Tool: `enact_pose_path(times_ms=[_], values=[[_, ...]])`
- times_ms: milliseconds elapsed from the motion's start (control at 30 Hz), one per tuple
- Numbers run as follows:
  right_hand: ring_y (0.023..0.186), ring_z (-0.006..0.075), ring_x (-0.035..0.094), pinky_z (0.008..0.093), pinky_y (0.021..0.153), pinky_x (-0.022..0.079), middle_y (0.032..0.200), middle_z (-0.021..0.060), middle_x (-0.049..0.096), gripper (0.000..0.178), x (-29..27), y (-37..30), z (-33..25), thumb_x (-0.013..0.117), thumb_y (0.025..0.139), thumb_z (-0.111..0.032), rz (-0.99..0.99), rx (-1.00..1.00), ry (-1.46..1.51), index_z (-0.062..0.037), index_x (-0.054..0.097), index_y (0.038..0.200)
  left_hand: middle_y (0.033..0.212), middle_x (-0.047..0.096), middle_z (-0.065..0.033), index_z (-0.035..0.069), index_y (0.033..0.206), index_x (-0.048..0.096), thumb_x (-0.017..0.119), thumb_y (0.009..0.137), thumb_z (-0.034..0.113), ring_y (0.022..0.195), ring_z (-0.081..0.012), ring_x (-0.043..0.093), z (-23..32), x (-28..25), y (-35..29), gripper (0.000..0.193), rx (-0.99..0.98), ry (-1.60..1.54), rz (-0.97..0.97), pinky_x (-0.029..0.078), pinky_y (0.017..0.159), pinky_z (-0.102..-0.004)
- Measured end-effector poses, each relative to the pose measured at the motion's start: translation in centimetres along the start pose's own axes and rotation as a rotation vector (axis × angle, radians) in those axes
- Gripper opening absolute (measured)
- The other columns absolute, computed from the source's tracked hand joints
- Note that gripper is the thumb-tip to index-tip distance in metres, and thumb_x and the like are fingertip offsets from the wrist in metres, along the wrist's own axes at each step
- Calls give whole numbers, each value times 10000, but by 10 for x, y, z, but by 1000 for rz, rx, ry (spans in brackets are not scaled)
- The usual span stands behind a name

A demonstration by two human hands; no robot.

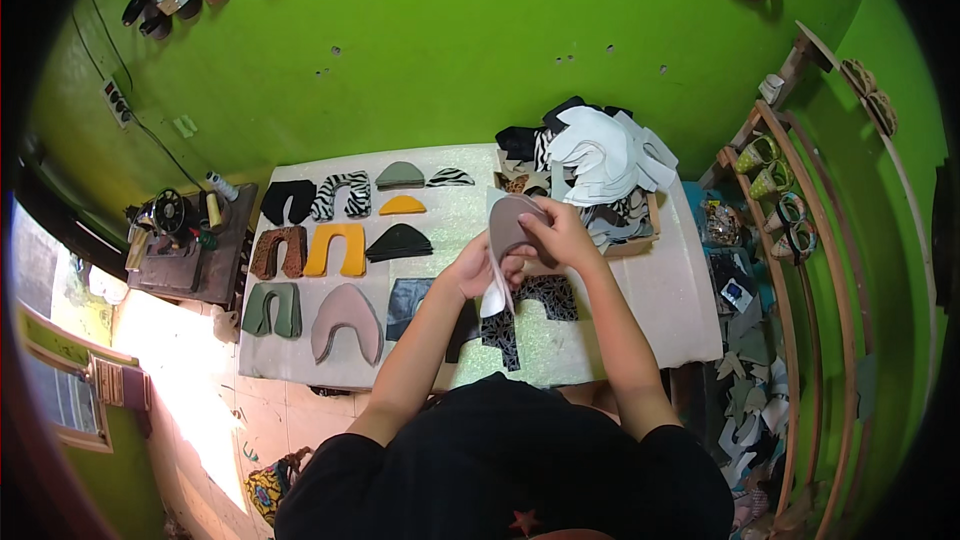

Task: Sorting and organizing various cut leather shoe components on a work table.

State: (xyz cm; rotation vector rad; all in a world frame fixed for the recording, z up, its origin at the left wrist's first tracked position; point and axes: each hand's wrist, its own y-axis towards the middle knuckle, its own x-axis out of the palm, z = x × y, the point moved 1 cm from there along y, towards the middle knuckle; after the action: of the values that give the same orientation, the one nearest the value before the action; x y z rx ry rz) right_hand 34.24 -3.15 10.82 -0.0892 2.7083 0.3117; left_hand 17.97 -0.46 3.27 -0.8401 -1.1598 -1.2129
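Over the table (660, 310), my left hand (474, 266) and my right hand (560, 236) grip a curved mauve shoe-upper piece (513, 222) from both sides. A white layer hangs below it; I cannot tell how many pieces are stacked. My right thumb presses on its face. Just below my hands lie black-patterned pieces (545, 298) and a dark grey piece (408, 298). To the left are U-shaped stacks: mauve (345, 302), green (260, 312), orange (337, 232), brown spotted (268, 248), black (287, 198) and zebra-striped (340, 183). Beside them lie half-moon pieces in green (400, 175), orange (402, 205) and black (400, 243).
A box (636, 246) heaped with white cut pieces (595, 150) stands at the table's back right. On the left is a sewing machine (168, 212). A wooden rack (835, 270) holding sandals (792, 240) lines the right wall, with scraps (745, 400) piled near it.
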Motion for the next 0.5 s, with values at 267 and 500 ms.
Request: enact_pose_path(times_ms=[267,500], values=[[777,108,536,259,707,444,845,36,592,254,15,-4,-24,654,773,-132,-173,-41,5,1,551,963,1206,448,-302,14,1346,256,235,752,764,1067,-390,509,-8,50,-53,958,211,531,158,416,902,-414],[710,181,530,284,655,432,805,71,547,304,40,-10,-58,666,732,-160,34,-231,-68,-51,539,986,1126,504,-291,36,1335,283,365,778,673,960,-382,566,-8,65,-79,850,287,600,156,434,862,-452]])
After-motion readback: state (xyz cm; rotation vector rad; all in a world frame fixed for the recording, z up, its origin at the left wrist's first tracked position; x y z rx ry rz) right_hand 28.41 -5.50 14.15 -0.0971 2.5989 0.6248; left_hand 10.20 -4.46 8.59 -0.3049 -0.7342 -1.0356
